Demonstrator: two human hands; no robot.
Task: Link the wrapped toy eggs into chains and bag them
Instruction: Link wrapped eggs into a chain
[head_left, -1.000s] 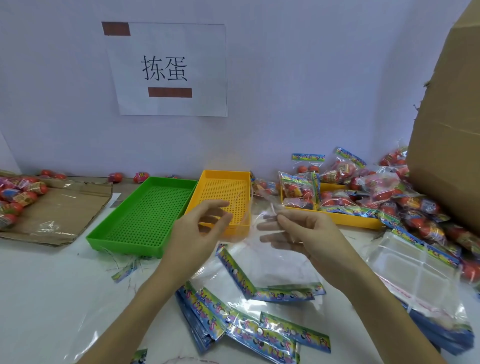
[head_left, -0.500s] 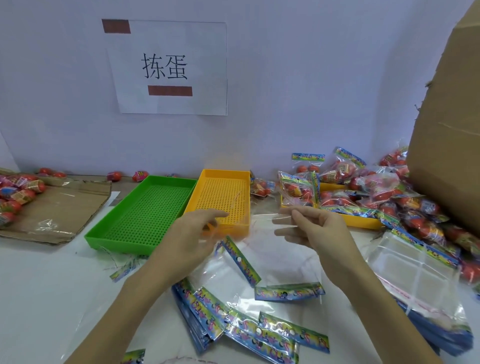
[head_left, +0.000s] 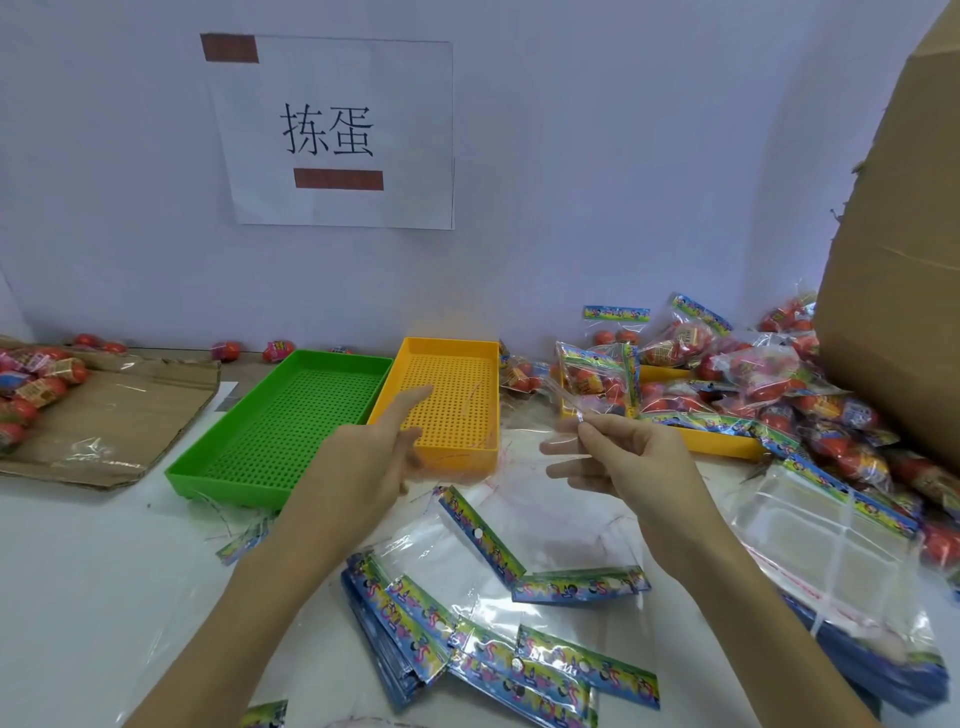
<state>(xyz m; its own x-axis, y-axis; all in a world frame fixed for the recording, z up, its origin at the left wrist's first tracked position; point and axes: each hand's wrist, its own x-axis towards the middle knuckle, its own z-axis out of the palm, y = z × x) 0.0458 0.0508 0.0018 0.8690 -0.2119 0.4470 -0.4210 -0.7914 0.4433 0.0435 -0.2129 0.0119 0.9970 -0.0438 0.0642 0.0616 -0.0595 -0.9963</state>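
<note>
right hand (head_left: 631, 457) pinches a clear strip, left hand (head_left: 363, 457) held open beside it

the right hand's thumb and forefinger pinch one end of a thin transparent strip (head_left: 563, 397) that rises toward the filled bags, the other fingers loosely spread; the left hand hovers with fingers straight and holding nothing, just in front of the yellow tray (head_left: 447, 405), which sits touching the green tray (head_left: 280, 421). empty clear bags with printed headers (head_left: 498, 649) lie fanned on the white table (head_left: 78, 571) below both hands, and a second stack of them (head_left: 852, 582) lies to the right. bagged toy eggs (head_left: 753, 374) are heaped at the right against a cardboard box (head_left: 898, 260), partly over another yellow tray (head_left: 717, 441). loose wrapped toy eggs (head_left: 36, 387) rest on flattened cardboard (head_left: 124, 415) at far left, with a few more along the wall under a paper sign (head_left: 332, 130)
</note>
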